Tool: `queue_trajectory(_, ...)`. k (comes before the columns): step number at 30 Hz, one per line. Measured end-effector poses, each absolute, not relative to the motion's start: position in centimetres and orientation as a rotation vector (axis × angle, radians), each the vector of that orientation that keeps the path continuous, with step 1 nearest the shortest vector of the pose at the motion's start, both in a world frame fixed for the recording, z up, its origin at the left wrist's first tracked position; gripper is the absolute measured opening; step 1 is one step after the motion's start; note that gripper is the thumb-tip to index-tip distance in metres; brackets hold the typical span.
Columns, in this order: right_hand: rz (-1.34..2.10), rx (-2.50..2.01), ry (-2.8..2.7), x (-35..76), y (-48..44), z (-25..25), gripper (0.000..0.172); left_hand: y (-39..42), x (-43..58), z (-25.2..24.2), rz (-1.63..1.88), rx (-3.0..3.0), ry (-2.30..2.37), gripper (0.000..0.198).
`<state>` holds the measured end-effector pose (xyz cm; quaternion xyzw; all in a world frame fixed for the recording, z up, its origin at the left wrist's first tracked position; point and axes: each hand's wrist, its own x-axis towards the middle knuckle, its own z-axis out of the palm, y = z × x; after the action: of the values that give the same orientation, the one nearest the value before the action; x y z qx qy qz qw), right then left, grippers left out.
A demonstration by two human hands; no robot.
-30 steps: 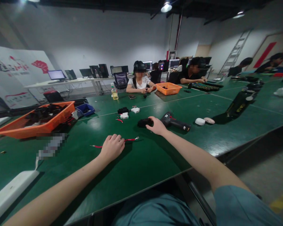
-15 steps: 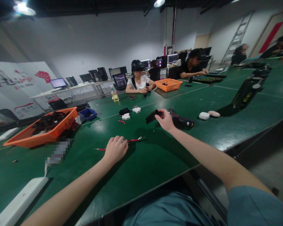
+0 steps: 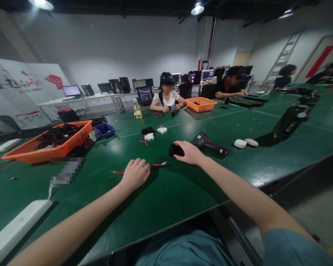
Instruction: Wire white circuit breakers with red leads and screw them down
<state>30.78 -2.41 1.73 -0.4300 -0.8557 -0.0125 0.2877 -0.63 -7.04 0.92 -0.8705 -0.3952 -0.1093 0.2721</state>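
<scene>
Left hand (image 3: 136,173) curls palm-down, closed around a red cable (image 3: 157,165); right hand (image 3: 191,152) clasps a black part (image 3: 175,149), thumb on its near side.

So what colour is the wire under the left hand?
The wire is red, best seen in the head view.

A red wire (image 3: 157,165) (ring-tipped) lies near a black piece (image 3: 177,149).

Your cable (image 3: 157,165), centre of frame: red, silvery ring terminal (image 3: 164,163). Block (image 3: 177,149) at centre right: black. Tabletop (image 3: 169,207): green. Left basket (image 3: 41,156): orange. Your sleeve (image 3: 291,245), lower right: teal.
</scene>
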Motion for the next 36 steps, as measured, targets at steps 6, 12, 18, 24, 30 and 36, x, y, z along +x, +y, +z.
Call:
queue_trajectory(6, -0.019, -1.182, -2.443, 31.3, -1.8, 1.6, 0.051, -6.9, -0.7, 0.8, -0.292, -2.343, -1.065, 0.026)
queue_trajectory(12, -0.215, -1.407, -2.278, 35.1, 0.2, 1.6, 0.037, -7.0, -0.6, 0.8, -0.282, -2.329, -1.065, 0.028)
queue_trajectory(18, -0.399, -1.624, -2.290, 36.2, 1.6, 0.4, 0.033, -7.0, -0.6, 0.8, -0.301, -2.337, -1.077, 0.027)
queue_trajectory(24, -0.475, -1.754, -2.309, 35.4, 1.8, 0.7, 0.033, -7.0, -0.6, 0.8, -0.340, -2.353, -1.084, 0.025)
queue_trajectory(30, -0.504, -1.880, -2.303, 36.2, 1.4, 1.0, 0.027, -7.2, -0.5, 1.2, -0.313, -2.364, -1.075, 0.026)
queue_trajectory(36, -0.445, -1.865, -2.368, 36.7, 1.2, 0.9, 0.027, -7.2, -0.4, 1.2, -0.285, -2.358, -1.079, 0.030)
